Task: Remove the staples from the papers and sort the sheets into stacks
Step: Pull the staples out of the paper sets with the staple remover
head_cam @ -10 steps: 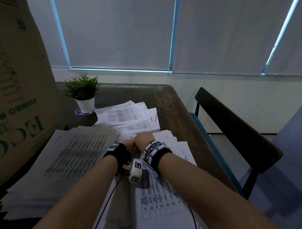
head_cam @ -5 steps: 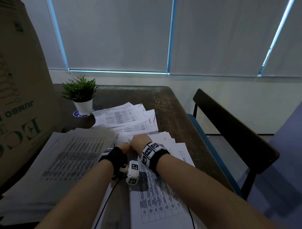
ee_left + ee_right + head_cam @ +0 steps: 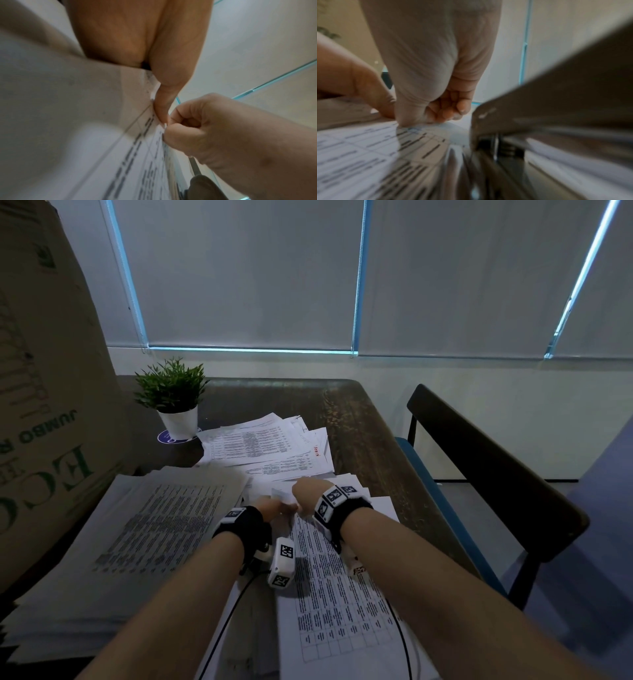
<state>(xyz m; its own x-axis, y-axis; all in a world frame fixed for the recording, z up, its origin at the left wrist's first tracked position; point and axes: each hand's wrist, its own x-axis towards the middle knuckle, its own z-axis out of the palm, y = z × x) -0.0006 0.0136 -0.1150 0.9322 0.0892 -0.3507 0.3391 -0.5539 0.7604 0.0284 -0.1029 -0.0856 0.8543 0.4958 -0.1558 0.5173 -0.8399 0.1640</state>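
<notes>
**Both hands pinch the top corner of a printed sheet**

The printed sheet (image 3: 329, 594) lies on the table (image 3: 370, 440) in front of the person, its far corner lifted. The left hand (image 3: 272, 506) has its grip closed on that corner, thumb pressed against the paper. The right hand (image 3: 308, 491), fingers curled into a closed grip, pinches at the same corner, touching the left thumb; whether a staple sits between its fingertips is too small to tell. A thick stack of papers (image 3: 144, 529) lies to the left, a looser pile (image 3: 267, 446) farther back. Beyond them stand a potted plant (image 3: 173, 395) and a cardboard box (image 3: 44, 392); a chair (image 3: 486, 470) stands at the right.
</notes>
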